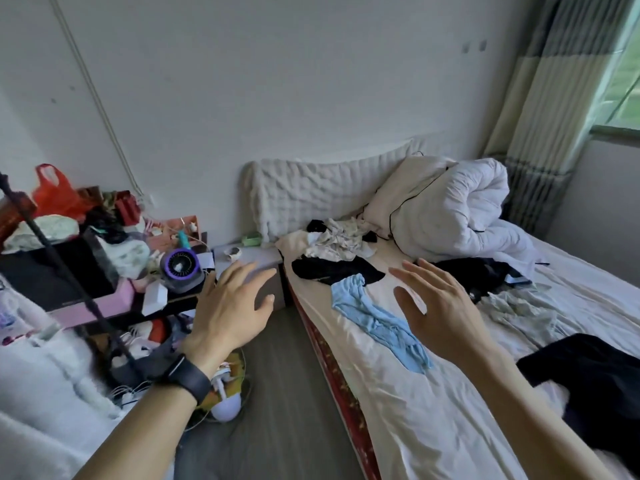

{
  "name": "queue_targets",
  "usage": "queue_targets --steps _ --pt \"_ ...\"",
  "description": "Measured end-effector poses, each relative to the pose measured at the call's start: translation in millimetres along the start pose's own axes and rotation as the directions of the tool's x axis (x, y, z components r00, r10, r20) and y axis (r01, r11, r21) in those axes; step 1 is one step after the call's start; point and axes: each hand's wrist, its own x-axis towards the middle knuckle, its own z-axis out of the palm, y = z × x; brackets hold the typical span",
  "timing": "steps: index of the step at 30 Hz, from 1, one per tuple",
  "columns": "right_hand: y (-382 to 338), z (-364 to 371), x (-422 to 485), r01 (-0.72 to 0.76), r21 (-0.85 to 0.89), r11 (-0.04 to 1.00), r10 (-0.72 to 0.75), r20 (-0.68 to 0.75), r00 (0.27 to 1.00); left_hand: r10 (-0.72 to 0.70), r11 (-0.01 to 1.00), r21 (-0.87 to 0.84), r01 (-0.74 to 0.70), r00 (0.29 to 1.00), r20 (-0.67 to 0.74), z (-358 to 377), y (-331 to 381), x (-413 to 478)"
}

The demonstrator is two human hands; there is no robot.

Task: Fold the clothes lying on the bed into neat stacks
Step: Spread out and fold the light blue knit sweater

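my bed (pixel 398 427) has a light blue top (pixel 377 320), black clothes (pixel 337 271), a crumpled cream pile (pixel 341 242) and a white duvet (pixel 460 209) on it

White wall (pixel 311 81); grey plank floor (pixel 277 393); striped curtain (pixel 540 116) beside daylit window (pixel 627 91), right; cluttered table (pixel 104 301) left.

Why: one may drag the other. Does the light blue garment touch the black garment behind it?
Touching. Head view: light blue garment overlaps the black garment.
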Motion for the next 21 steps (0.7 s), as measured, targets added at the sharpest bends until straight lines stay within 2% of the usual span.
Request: queue_targets --steps 7,11,16,21 --pt "42 120 78 -0.072 -0.05 0.996 0.076 0.084 0.994 0.013 0.998 -0.067 -0.004 0.99 0.137 107 -70 112" --pt "62 179 96 -0.227 -0.068 0.972 0.235 0.145 0.961 0.085 0.993 -0.102 -0.059 0.959 0.27 171 -89 176" --pt "77 244 89 -0.456 -0.1 0.884 0.466 0.241 0.851 0.214 0.975 -0.155 -0.16 0.866 0.452 247 -80 236" --pt "99 313 76 -0.635 -0.194 0.747 0.649 0.421 0.634 0.331 0.943 -0.204 -0.262 0.714 0.617 335 -60 283"
